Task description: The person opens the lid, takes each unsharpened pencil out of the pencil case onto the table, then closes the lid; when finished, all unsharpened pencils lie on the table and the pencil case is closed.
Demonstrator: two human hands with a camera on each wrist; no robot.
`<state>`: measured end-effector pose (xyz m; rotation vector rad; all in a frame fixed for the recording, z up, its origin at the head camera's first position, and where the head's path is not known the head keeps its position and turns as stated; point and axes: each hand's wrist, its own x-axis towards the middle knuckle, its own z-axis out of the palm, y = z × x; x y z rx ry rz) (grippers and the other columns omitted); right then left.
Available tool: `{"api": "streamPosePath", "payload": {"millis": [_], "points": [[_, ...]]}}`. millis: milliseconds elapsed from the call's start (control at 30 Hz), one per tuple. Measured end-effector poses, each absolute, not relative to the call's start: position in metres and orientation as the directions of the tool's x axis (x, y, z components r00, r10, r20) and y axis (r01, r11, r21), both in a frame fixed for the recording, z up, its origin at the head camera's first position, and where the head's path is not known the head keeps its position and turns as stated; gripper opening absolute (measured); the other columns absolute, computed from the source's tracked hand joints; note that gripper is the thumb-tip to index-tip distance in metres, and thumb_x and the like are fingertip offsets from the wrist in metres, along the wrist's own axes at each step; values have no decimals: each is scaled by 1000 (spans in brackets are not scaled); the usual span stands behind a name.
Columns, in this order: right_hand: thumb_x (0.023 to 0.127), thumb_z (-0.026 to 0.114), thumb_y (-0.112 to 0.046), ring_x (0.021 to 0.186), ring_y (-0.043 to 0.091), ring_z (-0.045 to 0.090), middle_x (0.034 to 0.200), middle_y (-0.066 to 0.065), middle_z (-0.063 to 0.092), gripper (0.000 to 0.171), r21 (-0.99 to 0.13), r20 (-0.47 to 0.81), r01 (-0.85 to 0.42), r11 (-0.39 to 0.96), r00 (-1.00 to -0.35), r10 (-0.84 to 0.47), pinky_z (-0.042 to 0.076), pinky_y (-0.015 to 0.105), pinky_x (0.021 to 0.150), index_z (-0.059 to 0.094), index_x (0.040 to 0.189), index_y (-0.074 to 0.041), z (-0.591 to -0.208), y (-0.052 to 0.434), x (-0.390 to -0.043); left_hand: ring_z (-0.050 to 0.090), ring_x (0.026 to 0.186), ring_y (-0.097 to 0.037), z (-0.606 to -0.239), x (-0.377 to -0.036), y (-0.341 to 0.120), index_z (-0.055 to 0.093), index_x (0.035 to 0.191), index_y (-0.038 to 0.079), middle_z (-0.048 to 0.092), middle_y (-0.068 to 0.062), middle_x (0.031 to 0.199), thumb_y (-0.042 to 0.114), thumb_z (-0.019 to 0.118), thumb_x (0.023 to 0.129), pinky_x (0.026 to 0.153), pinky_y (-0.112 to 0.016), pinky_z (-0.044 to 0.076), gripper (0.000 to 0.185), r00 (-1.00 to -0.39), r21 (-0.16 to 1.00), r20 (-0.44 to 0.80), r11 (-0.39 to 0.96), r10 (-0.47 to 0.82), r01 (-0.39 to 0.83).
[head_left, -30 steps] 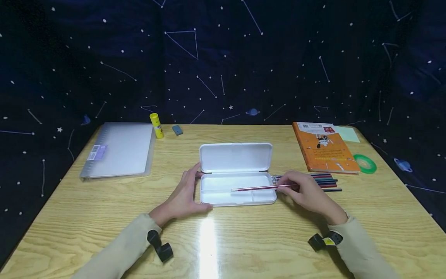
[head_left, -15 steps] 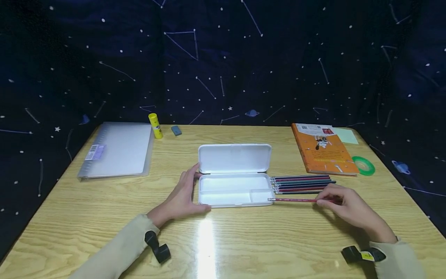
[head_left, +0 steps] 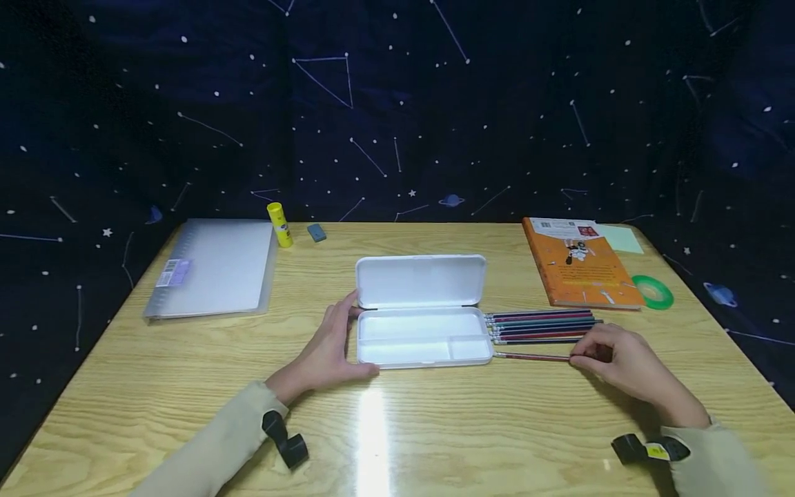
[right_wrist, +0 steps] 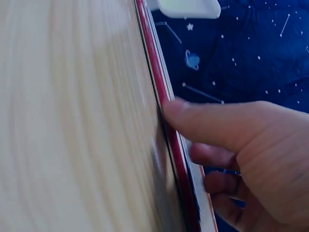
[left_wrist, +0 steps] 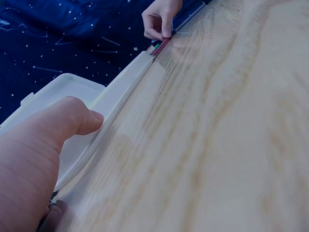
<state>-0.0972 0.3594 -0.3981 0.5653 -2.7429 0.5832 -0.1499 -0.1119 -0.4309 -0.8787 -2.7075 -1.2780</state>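
A white pencil case (head_left: 404, 324) lies with its lid raised, its compartments bare. My left hand (head_left: 328, 348) holds the case by its left end, thumb at the front corner and fingers at the back. In the left wrist view the thumb (left_wrist: 72, 116) bends over the rim. At the right, my right hand (head_left: 624, 359) pinches the far end of a dark red pencil (head_left: 534, 357). That pencil lies low over the table, its eraser end by the case's front right corner. Several pencils (head_left: 540, 326) lie side by side just behind it.
An orange book (head_left: 580, 269), a green tape roll (head_left: 653, 293) and pale green paper (head_left: 622, 239) are at the back right. Back left are a clear-covered notebook (head_left: 223, 266), a yellow glue stick (head_left: 279, 224) and a blue eraser (head_left: 316, 232). A starry cloth (head_left: 397, 124) hangs behind the table.
My right hand has carried the red pencil from above the case rightward and down to the table, in front of the other pencils. The left hand has stayed on the case.
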Motion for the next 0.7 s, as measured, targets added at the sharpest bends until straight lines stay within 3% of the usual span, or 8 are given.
{"api": "streamPosePath", "payload": {"millis": [267,533,700], "points": [[70,80,2,57,-3,37,64,-14,44,31,-352,332,-399,847,-899,-285,33,19,49,59,72,-21,-402,346,-104,42,123,-24,-430,-151,-115,9,153,8,43,-13,134,36,85,62,100,-43,43,122,-842,698,252,514,477,499],[78,77,-6,53,-1,37,63,-13,44,24,-449,266,-397,800,-915,-305,33,19,48,58,76,-22,-395,333,-114,42,119,-22,-430,-150,-114,11,153,6,45,-11,132,35,86,61,98,-41,45,122,-843,695,258,516,471,501],[86,70,-11,56,2,41,68,-8,48,11,-522,234,-390,759,-921,-312,35,20,51,63,94,-11,-394,314,-134,43,117,-21,-430,-149,-112,11,153,6,45,-11,132,36,85,62,97,-40,45,121,-844,697,248,517,475,496]]}}
